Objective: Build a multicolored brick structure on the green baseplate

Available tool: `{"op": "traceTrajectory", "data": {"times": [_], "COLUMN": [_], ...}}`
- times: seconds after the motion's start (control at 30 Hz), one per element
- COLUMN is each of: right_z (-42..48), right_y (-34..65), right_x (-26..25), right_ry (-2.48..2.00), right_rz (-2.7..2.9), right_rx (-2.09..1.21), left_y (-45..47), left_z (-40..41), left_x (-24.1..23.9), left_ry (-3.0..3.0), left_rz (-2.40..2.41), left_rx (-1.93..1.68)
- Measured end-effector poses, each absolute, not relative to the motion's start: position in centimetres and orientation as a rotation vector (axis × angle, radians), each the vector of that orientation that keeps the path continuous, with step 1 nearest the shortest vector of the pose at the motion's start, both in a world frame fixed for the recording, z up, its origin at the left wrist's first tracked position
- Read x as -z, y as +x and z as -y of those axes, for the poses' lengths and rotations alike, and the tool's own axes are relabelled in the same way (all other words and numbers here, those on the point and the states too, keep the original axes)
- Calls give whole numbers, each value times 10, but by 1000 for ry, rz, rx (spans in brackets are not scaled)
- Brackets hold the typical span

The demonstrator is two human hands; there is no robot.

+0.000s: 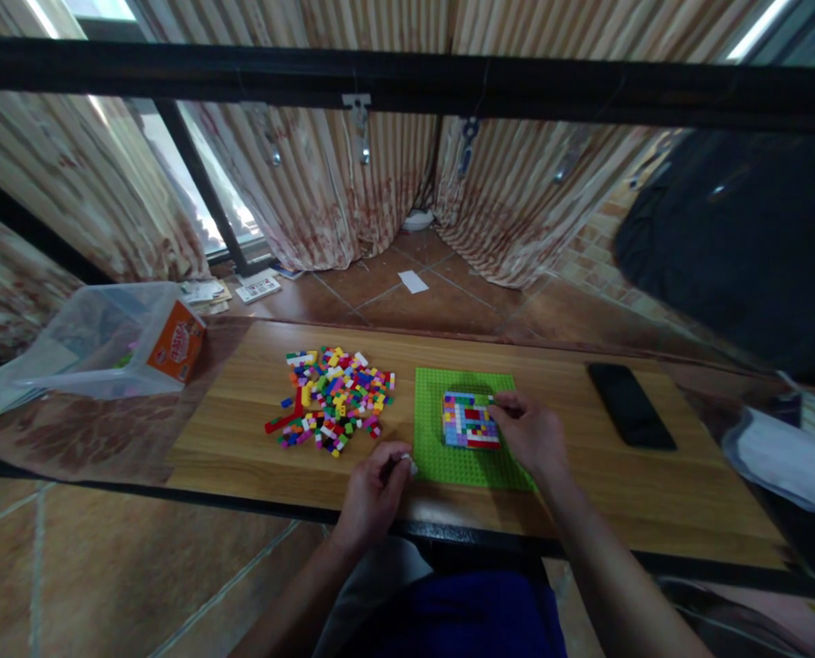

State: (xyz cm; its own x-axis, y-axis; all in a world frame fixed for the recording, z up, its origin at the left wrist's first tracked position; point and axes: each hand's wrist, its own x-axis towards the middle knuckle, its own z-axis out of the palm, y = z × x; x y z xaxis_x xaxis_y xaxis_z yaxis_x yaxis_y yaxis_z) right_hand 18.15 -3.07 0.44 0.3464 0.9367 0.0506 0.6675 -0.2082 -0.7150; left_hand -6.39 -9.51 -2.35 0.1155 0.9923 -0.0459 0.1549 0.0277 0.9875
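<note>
A clear plastic bin (92,343) with an orange label sits at the far left, off the end of a wooden table (257,439). On the table lies one loose heap of small coloured bricks (332,397), too many and too small to count, spread just left of a single green baseplate (441,457).

The person's left hand (373,498) rests at the table's near edge, forearm rising from below, fingers curled in a loose fist with thumb and forefinger pinched on one small pale brick (411,466). That hand sits below the right edge of the heap and touches or nearly touches the baseplate's lower left corner.

On the baseplate stands one square panel of bricks (471,420) in lilac, red, blue and white, placed right of its centre. The right hand (531,434) comes in from the lower right along a bare forearm, palm down, fingers bent, fingertips at the panel's upper right corner. Whether they grip a brick there cannot be told.

The panel lies between the two hands, touching the right and apart from the left. Further right, one black phone (630,405) lies flat on the table, well clear of both hands.
</note>
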Motion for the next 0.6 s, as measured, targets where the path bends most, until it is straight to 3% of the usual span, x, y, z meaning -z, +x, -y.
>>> {"op": "traceTrajectory", "data": {"times": [0.6], "right_z": [24], "right_y": [173], "right_x": [-18], "right_ry": [-2133], "right_rz": [1626], "right_rx": [-225], "left_y": [-64], "left_z": [95], "left_x": [25], "left_ry": [1362], "left_rz": [-1264], "left_rx": [-994]}}
